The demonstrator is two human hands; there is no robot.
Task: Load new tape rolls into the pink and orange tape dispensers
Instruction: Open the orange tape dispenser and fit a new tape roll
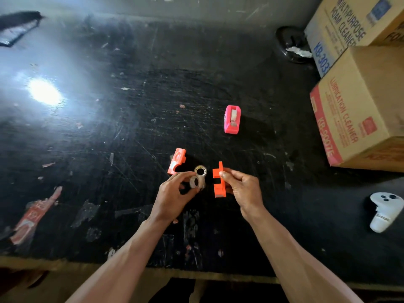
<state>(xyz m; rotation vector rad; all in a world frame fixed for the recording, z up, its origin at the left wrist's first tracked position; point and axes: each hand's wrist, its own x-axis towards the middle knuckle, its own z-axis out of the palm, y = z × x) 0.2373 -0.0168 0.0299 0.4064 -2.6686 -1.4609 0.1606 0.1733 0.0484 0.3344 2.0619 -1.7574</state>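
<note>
Left grip (172,197) pinches a tape roll (195,182); right grip (242,189), just beside it, holds the orange dispenser half (219,186), likely for seating it.

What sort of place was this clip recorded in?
Probably a workshop or storeroom: a scratched black workbench, with a foam cleaner carton and a lubrication cleaner carton at its right side.

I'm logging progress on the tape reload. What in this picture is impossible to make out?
Head view:
Tape roll in the left hand: fingers cover part; blurred, so fresh or spent is unclear.
Orange dispenser half in the right hand: fingers hide its far side.
Pink dispenser: too small to judge its roll.
Cardboard boxes: cut off by the right edge.
Dark object: blurred, cut by the left edge.
</note>
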